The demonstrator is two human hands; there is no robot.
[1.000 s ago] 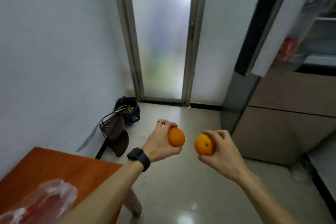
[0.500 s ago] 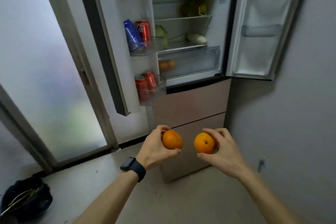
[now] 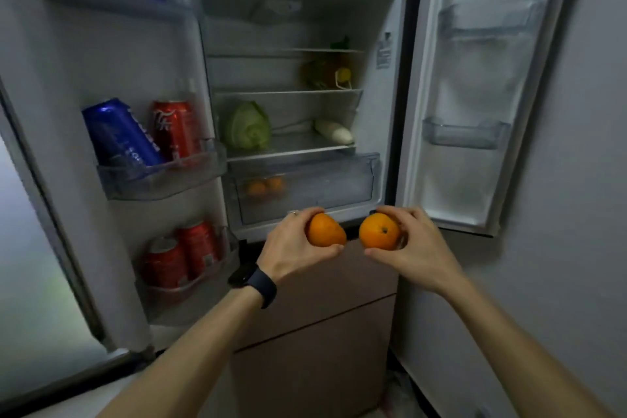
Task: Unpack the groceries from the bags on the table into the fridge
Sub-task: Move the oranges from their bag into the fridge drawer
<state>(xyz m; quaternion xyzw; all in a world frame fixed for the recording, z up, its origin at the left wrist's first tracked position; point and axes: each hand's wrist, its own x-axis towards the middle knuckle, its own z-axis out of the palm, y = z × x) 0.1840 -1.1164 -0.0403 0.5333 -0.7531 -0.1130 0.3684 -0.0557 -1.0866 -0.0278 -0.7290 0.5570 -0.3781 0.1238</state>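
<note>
I stand in front of the open fridge. My left hand grips one orange, and my right hand grips a second orange. Both are held side by side just below the clear crisper drawer, which has two oranges inside at its left. A cabbage and a white radish lie on the shelf above the drawer. The table and bags are out of sight.
The left door stands open with blue and red cans in its bins and more red cans lower down. The right door has bare bins. Brown freezer drawers are shut below.
The view has swung from the table corner and glass door round to the fridge and closer to it. Both hands have kept their oranges and risen towards the crisper drawer.
</note>
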